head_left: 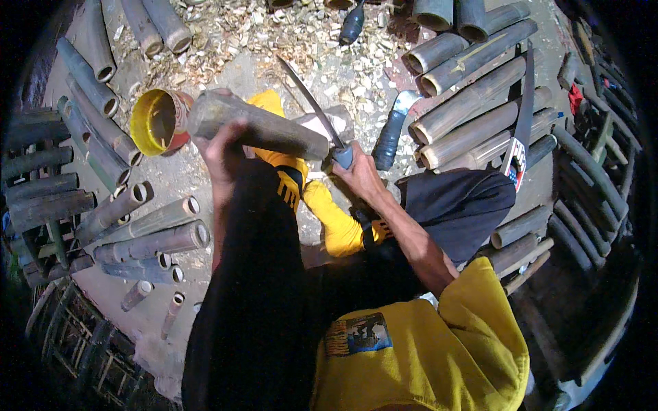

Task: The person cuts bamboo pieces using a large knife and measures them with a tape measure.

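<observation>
Left hand [223, 154]: fingers and thumb wrapped round a thick bamboo tube [271, 129], nearer its left end. Tube held off the floor [181, 175], lying crosswise in front of the left knee, its right end slightly lower in view.

Right hand [361, 175]: closed on the blue-grey handle of a long knife [312, 101]. Blade points up and left, passing just beside the tube's right end; cannot tell whether blade and tube touch.

Containers: one bucket [142, 118], yellow inside, reddish outside, standing on the floor close to the left end of the held tube. Mouth faces the viewer; lower interior dark, contents cannot be made out.

Dark bottle-shaped object [352, 26] among pale wood chips [226, 41] at the top of view. Black wrapped cylinder [390, 140] on the floor, right of the knife.

More bamboo tubes [154, 241] at left, open ends toward the middle; a second group of tubes [452, 96] at right, with a saw [526, 109] lying over them. Visible tube mouths pale-rimmed, interiors dark.
</observation>
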